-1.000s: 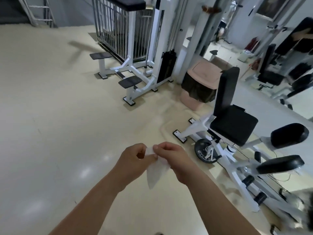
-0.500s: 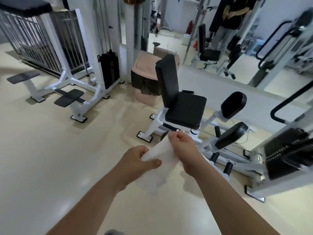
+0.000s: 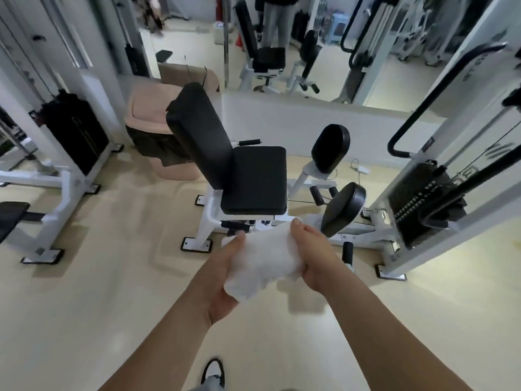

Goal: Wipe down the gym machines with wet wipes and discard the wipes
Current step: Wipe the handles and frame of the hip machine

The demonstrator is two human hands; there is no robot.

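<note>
The wipe (image 3: 262, 263) is opening out: a second ago a small folded piece pinched at the fingertips, it is now spreading into a wide sheet. The left hand (image 3: 221, 277) and right hand (image 3: 313, 258) are drawing apart, each gripping one end. The view is swinging right and closing in, so the black seat (image 3: 253, 179) is coming to the middle, the bin (image 3: 152, 128) is sliding left, and a weight stack (image 3: 423, 198) at the right and a shoe (image 3: 212, 372) at the near edge are appearing.
</note>
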